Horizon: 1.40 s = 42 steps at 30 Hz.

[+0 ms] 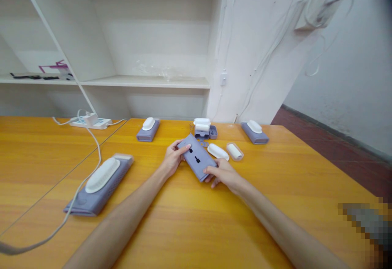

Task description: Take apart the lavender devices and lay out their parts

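Note:
A flat lavender case (197, 156) with black printed shapes on its upper face is held tilted above the table, one end in each hand. My left hand (174, 158) grips its far left end, thumb on top. The near right end is in my right hand (223, 173), thumb on top and fingers beneath. Just beyond the right hand lie a white oval fuzzy pad (218, 152) and a white piece in a clear rounded holder (234, 151). A small lavender container (202, 129) with white pieces on top stands behind the case.
Lavender cases with white oval pads lie at the left front (99, 187), back left (148, 130) and back right (255, 133). A white cable (98, 150) runs from a power strip (91, 122) across the left side. White shelves (147, 82) stand behind the wooden table (183, 228).

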Each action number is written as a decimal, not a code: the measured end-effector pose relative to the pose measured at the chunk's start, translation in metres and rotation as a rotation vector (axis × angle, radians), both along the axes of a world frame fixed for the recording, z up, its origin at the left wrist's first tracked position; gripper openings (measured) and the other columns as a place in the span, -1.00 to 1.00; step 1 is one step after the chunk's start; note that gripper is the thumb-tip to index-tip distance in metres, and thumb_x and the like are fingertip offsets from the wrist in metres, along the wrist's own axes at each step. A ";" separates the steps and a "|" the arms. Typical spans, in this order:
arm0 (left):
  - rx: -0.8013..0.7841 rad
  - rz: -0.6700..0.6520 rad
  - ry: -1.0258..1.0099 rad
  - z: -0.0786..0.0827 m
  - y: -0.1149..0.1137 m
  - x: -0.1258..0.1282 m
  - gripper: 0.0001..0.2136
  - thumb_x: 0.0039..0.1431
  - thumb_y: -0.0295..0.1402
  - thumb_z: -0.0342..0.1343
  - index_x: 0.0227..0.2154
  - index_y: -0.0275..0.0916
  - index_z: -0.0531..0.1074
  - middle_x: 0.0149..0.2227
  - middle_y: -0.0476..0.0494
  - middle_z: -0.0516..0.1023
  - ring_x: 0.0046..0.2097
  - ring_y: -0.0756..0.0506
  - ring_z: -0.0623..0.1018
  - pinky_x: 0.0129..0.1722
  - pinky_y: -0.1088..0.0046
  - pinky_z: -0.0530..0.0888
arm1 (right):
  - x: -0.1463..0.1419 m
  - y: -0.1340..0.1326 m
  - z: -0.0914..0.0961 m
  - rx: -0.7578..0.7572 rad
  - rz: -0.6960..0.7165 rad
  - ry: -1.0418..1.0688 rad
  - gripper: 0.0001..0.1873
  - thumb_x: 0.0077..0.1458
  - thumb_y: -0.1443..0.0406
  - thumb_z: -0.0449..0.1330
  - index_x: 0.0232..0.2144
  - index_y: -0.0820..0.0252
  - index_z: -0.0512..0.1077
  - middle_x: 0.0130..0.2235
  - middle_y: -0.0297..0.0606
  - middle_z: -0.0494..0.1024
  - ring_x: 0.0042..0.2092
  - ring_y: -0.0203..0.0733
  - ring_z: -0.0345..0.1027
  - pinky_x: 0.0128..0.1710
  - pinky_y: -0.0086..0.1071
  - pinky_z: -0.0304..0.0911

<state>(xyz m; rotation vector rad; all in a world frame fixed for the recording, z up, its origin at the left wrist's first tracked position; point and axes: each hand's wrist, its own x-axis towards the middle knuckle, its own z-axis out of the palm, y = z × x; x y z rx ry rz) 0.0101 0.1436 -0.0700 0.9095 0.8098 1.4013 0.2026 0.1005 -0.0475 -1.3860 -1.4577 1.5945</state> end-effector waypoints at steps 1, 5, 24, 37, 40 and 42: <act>0.003 0.014 0.015 -0.001 0.000 0.001 -0.56 -0.26 -0.27 0.38 -0.25 -0.26 0.42 -0.39 -0.03 0.48 -0.46 0.04 0.47 -0.54 0.58 0.40 | -0.001 0.000 -0.001 -0.002 -0.005 -0.004 -0.74 -0.12 0.30 0.21 -0.33 0.36 0.38 -0.43 -0.11 0.58 -0.47 -0.22 0.45 -0.66 -0.49 0.34; 0.036 0.077 0.043 -0.005 0.002 0.000 -0.65 -0.29 -0.30 0.39 -0.40 -0.30 0.43 -0.44 -0.02 0.48 -0.44 0.05 0.46 -0.43 0.56 0.42 | -0.004 -0.002 -0.003 -0.026 -0.084 -0.069 -0.81 -0.07 0.28 0.19 -0.41 0.34 0.39 -0.50 -0.13 0.56 -0.56 -0.27 0.40 -0.63 -0.46 0.37; -0.010 0.318 -0.174 -0.007 0.016 -0.013 -0.63 -0.19 -0.20 0.34 -0.34 -0.26 0.39 -0.33 -0.01 0.47 -0.33 0.04 0.47 -0.34 0.51 0.46 | 0.001 -0.009 -0.013 0.224 -0.157 0.215 -0.51 -0.05 0.18 0.17 -0.05 0.16 0.18 -0.46 -0.40 0.41 -0.53 -0.29 0.34 -0.62 -0.41 0.37; -0.039 0.643 -0.074 -0.020 0.028 -0.022 -0.61 -0.10 -0.07 0.23 -0.28 -0.16 0.29 -0.26 -0.02 0.45 -0.28 0.01 0.49 -0.35 0.52 0.45 | 0.007 -0.009 -0.021 0.627 -0.646 0.240 -0.48 0.04 0.11 0.09 0.04 0.11 0.11 0.01 -0.12 0.28 -0.29 -0.22 0.36 -0.52 -0.42 0.40; -0.049 0.699 -0.068 -0.023 0.031 -0.025 -0.60 -0.09 -0.06 0.22 -0.27 -0.15 0.26 -0.26 -0.01 0.44 -0.28 0.01 0.49 -0.34 0.52 0.43 | 0.005 -0.009 -0.021 0.661 -0.661 0.268 -0.50 0.04 0.11 0.11 0.01 0.08 0.12 0.06 -0.15 0.23 -0.17 -0.16 0.36 -0.47 -0.37 0.44; -0.053 0.717 -0.054 -0.024 0.032 -0.026 -0.60 -0.08 -0.07 0.22 -0.26 -0.15 0.25 -0.26 -0.01 0.43 -0.27 0.01 0.48 -0.32 0.51 0.42 | 0.005 -0.008 -0.020 0.676 -0.662 0.277 -0.51 0.04 0.11 0.11 0.00 0.07 0.10 0.07 -0.15 0.22 -0.12 -0.13 0.35 -0.42 -0.34 0.46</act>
